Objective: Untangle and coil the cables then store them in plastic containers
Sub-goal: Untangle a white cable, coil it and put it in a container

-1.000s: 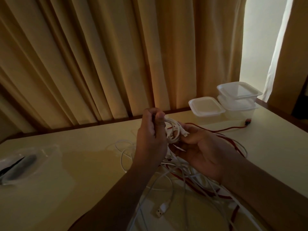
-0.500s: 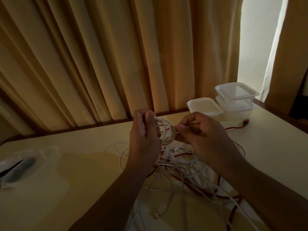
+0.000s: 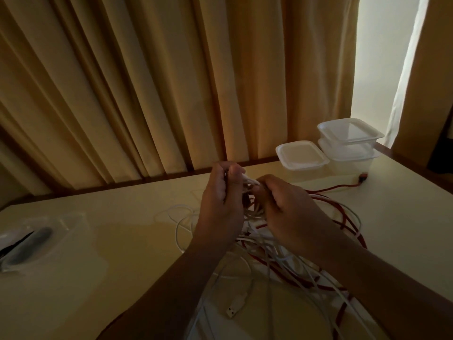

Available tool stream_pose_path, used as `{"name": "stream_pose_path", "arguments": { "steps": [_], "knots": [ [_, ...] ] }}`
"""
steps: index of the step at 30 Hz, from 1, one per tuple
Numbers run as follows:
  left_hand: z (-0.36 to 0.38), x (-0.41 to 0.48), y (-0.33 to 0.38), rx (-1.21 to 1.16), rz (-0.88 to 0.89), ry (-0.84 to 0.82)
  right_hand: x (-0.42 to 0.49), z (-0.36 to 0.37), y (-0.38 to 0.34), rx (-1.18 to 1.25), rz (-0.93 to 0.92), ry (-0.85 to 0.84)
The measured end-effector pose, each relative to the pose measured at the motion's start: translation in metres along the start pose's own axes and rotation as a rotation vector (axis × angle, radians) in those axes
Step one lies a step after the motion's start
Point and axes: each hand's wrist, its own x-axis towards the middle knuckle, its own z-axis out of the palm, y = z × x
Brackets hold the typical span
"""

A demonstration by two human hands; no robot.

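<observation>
Cannot trace white cables [image 3: 268, 268] beneath both forearms. Lost at bottom edge: red cable [image 3: 343, 218]. Cropped left, blurred: clear container [image 3: 73, 217]; dark contents unidentified. Cannot see grip behind right hand [image 3: 289, 212].

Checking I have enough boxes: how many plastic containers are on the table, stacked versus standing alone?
Stacked containers: 2
Lone lidded container: 1
Left container, something dark inside: 1
Total: 4

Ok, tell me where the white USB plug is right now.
Head view, low centre: the white USB plug lies on the table just right of the left forearm, at the cable tangle's near edge.
</observation>
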Motion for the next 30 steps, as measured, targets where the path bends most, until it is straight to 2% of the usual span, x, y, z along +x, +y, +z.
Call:
{"name": "stream_pose_path", "arguments": {
  "steps": [4,10,15,19,23,30],
  "knots": [
    [-0.006,0.005,0.004,-0.107,-0.169,-0.025,0.000,0.001,0.009,-0.065,-0.116,0.062],
    [-0.014,0.015,-0.005,-0.093,-0.223,-0.049,0.000,0.005,0.008,-0.038,-0.103,0.158],
    [-0.018,0.013,-0.005,0.001,-0.180,-0.145,0.004,0.001,0.011,-0.111,-0.154,0.234],
    [-0.019,0.016,0.000,-0.286,-0.378,-0.185,0.006,-0.004,0.015,-0.172,-0.150,0.243],
    [-0.020,0.013,0.000,-0.247,-0.299,-0.299,0.006,-0.005,0.017,-0.167,-0.165,0.243],
    [-0.021,0.016,-0.002,-0.365,-0.420,-0.360,0.007,-0.005,0.017,-0.102,-0.165,0.200]
  ]
}}
